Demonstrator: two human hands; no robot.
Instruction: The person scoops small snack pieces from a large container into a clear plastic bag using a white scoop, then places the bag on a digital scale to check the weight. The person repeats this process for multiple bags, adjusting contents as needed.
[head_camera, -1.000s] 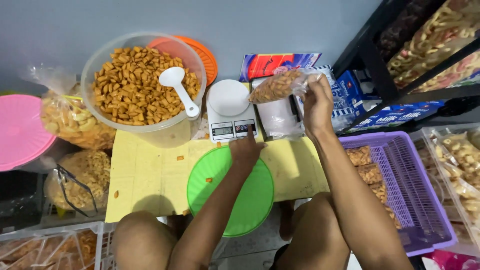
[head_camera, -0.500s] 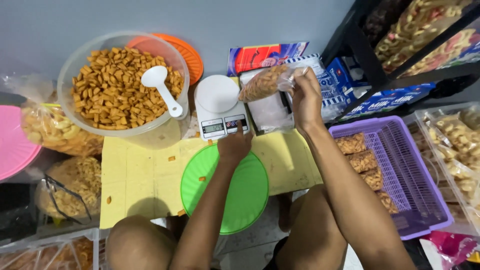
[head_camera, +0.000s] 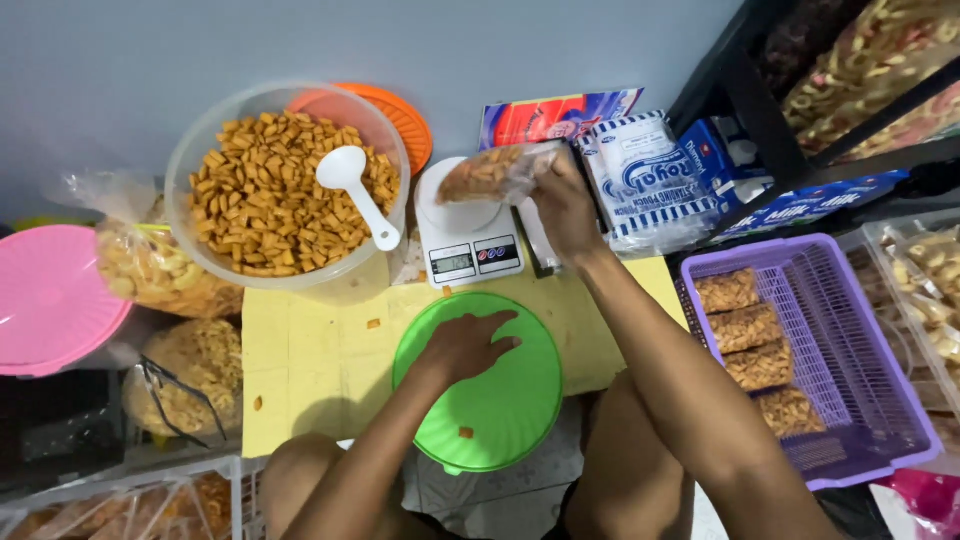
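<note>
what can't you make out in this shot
- Scale readout: head view, digits too small.
- Whether the snack bag touches the scale pan: the bag itself hides the gap; right hand covers its end.
- Purple basket back row: only four packs show, its far corner is cut off by the edge.
- Green lid centre: covered by left hand.

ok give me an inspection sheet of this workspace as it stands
surface: yellow mat, a few loose crumbs on it
job's things: snack bag above white scale; clear bowl of snacks with white scoop
clutter: green lid, pink lid, orange lid, pouch packs
grippers: right hand holds the snack bag; left hand flat on the green lid
cables: nothing seen
surroundings: purple basket with four filled bags, black rack, grey wall
</note>
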